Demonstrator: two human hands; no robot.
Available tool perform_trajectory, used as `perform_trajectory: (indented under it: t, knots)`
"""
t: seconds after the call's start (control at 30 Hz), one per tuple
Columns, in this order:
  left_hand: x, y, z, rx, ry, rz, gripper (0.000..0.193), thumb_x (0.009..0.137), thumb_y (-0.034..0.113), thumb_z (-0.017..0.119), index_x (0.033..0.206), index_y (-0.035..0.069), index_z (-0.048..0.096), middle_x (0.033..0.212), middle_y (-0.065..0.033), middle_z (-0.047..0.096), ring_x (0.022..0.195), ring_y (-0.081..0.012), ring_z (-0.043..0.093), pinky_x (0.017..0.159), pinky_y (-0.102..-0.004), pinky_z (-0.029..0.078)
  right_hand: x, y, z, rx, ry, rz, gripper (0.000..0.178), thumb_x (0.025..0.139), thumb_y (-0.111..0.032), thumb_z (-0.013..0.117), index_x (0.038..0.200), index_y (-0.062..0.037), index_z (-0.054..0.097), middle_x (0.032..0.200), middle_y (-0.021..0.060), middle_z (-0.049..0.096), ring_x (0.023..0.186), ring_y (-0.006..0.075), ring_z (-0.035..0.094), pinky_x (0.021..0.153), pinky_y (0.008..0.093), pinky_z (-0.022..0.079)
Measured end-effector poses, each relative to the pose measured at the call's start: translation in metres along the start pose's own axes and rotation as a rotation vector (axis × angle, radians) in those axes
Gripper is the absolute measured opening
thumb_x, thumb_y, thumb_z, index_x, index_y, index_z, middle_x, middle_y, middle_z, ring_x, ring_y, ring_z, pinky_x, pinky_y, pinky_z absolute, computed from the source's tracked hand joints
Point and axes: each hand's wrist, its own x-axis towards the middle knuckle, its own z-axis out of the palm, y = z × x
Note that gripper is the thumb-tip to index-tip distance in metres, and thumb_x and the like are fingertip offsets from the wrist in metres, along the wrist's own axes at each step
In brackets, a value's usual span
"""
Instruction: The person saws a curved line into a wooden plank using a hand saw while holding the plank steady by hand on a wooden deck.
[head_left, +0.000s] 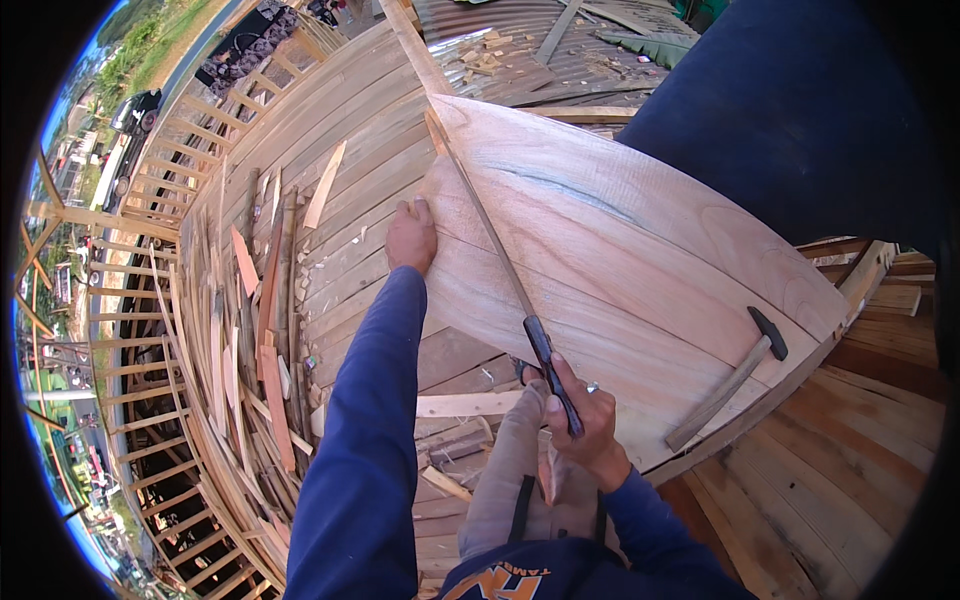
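Observation:
A broad, leaf-shaped wooden panel [620, 260], made of joined pale-pink boards, lies in front of me with its pointed end away from me. At its left edge, my left hand [412, 237] is closed on the panel with fingers bent. My right hand [590, 420] is wrapped round the dark handle of what looks like a handsaw [490, 230]. Its long, narrow blade is seen edge-on and runs over the panel toward the tip; its teeth do not show. A hammer [735, 385] with a dark head and wooden handle rests on the panel's right part.
Loose wood strips [265, 320] and offcuts lie in a heap to the left on a planked floor [345, 130]. A slatted wooden frame [150, 380] curves along the left side. Large dark blue cloth [790, 110] fills the upper right. Corrugated sheets [500, 20] lie beyond the panel.

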Motion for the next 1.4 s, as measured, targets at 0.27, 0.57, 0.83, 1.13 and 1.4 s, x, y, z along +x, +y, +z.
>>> perform_trajectory:
  t: [0.27,0.57,0.83,1.13,1.4]
  knots:
    - [0.001,0.000,-0.005,0.013,0.004,-0.032,0.058,0.100,0.052,0.040,0.119,0.001,0.060,0.114,-0.0303,0.066,0.110,-0.0459,0.062,0.095,-0.0518,0.047,0.000,0.004,0.001,-0.009,-0.012,-0.026,0.050,0.086,-0.010,0.058,0.133,0.0081,0.057,0.057,0.0115,0.053,0.042,0.0232,0.051,0.046,0.0363,0.042]
    - [-0.006,0.007,-0.008,0.001,-0.008,-0.046,0.055,0.100,0.051,0.040,0.115,0.002,0.060,0.110,-0.0305,0.067,0.107,-0.0468,0.063,0.093,-0.0528,0.048,0.002,0.003,0.001,0.005,-0.014,-0.030,0.051,0.087,-0.011,0.057,0.134,0.0085,0.056,0.057,0.0119,0.053,0.042,0.0237,0.051,0.046,0.0365,0.043]
    - [-0.003,0.013,-0.006,0.025,0.014,-0.012,0.057,0.100,0.053,0.039,0.117,0.002,0.060,0.109,-0.0312,0.067,0.105,-0.0479,0.063,0.093,-0.0533,0.047,0.002,0.002,-0.004,-0.011,-0.014,-0.027,0.052,0.086,-0.010,0.057,0.134,0.0104,0.055,0.057,0.0112,0.053,0.042,0.0225,0.051,0.046,0.0365,0.043]
    - [-0.001,-0.001,0.001,0.022,-0.009,-0.023,0.060,0.100,0.054,0.038,0.123,0.003,0.059,0.113,-0.0300,0.066,0.109,-0.0467,0.062,0.095,-0.0524,0.047,0.003,0.002,-0.003,0.040,-0.050,0.006,0.051,0.086,-0.008,0.057,0.132,0.0135,0.055,0.061,0.0127,0.056,0.045,0.0216,0.053,0.048,0.0348,0.044]
    - [-0.001,0.000,-0.003,0.034,-0.011,-0.046,0.061,0.099,0.053,0.037,0.124,0.003,0.060,0.115,-0.0282,0.067,0.111,-0.0440,0.063,0.097,-0.0508,0.047,-0.005,0.006,-0.001,-0.008,-0.094,0.037,0.052,0.093,-0.017,0.051,0.137,0.0119,0.051,0.088,0.0192,0.071,0.053,0.0162,0.057,0.055,0.0290,0.046]
